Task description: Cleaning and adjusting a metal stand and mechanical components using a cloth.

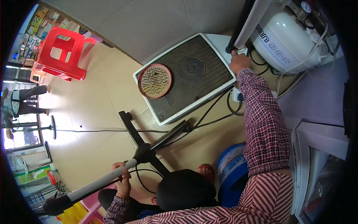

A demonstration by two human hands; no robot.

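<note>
My left hand [122, 180] is wrapped round the grey pole [100, 181] of a slanting stand, whose dark legs [130, 128] spread over the floor. At the far right, my right hand [239, 62] is closed at the foot of an upright column [244, 31], by the corner of a low white-rimmed platform [179, 112]; part of its fingers is hidden, so what exactly they grip is unclear. Ribbed and dark, the platform's top bears a round, red-rimmed piece [155, 81] with a speckled face.
A white compressor tank [285, 41] with hoses stands beyond my right hand. Below my right forearm is a blue bucket [234, 173]. Black cables [100, 130] cross the floor. At the far left are a red plastic stool [65, 52] and another person [22, 100].
</note>
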